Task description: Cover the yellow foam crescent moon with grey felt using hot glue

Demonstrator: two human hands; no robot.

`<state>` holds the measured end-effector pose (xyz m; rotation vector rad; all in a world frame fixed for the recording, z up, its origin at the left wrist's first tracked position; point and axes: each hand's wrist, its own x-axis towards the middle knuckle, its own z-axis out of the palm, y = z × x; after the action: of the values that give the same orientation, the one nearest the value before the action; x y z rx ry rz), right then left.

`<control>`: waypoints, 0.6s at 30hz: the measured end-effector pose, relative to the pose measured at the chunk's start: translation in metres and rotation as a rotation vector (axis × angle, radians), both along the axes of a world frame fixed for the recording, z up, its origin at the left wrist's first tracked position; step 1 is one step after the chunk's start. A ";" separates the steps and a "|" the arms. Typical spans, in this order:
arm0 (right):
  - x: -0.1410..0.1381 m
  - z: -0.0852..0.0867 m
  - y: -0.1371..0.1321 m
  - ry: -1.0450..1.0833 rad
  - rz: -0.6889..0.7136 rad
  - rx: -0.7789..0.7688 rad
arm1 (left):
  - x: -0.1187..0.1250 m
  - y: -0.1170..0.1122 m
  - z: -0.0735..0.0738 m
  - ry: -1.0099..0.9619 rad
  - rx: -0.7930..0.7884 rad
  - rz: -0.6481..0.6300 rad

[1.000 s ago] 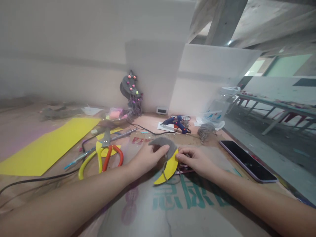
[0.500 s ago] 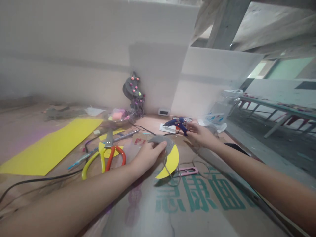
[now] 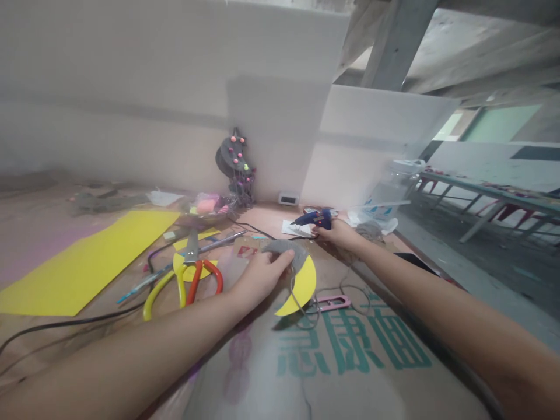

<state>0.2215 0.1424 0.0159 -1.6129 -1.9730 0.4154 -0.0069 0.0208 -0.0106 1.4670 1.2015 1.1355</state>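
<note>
Inspecting tabletop [image 3: 266, 216], clock ref. centred on the item in hand, 12 = far side.

Item: crescent [image 3: 306, 280], yellow card w/ grey covering on its upper part, approx. mid-view, tip pointing to 7. Grey strand [image 3: 293, 293] loops loosely off it toward 5.

L. hand [image 3: 262, 273]: at 9, fingers closed on the grey end; thumb lies on top, other fingers mostly hidden. Whether crescent touches the surface below: can't tell.

R. hand [image 3: 343, 234]: at approx. 1, fingers curled around the handle of blue glue gun [image 3: 315, 219], little or no gap. Nozzle points to 9, over white paper [image 3: 294, 228]; red light lit on body. White stick [image 3: 378, 205] extends behind gun toward 3. Contact betw. gun & surface unclear.

Surroundings: pink cutter [image 3: 335, 303] at 4, just beside crescent, lying on cardboard w/ green characters. Scissors [image 3: 191, 251], yellow & orange-red handles, at 9, apart from L. hand; lg. yellow sheet [image 3: 96, 256] farther out, same bearing. Phone [image 3: 415, 262] at 3, partly hidden by R. forearm. Yarn ball [image 3: 371, 230] at 2, near R. wrist. Small display unit [image 3: 289, 198] at 12. Grey ornament w/ coloured balls [image 3: 231, 156] at 11, upright near wall.
</note>
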 end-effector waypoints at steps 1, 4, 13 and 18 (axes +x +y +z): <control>0.001 0.003 -0.006 0.017 0.013 -0.007 | 0.000 0.001 -0.002 -0.003 -0.004 0.000; 0.007 0.015 -0.031 0.085 0.078 -0.031 | -0.002 0.005 -0.008 -0.022 0.005 0.012; 0.027 0.009 -0.126 0.328 0.235 -0.003 | -0.006 0.002 -0.002 -0.002 0.120 0.047; 0.019 0.001 -0.156 0.258 0.202 -0.053 | -0.007 -0.002 0.005 0.121 0.136 0.084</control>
<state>0.2401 -0.0135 0.0169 -1.3192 -1.9436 0.7215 -0.0136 0.0189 -0.0057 1.6208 1.3009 1.2192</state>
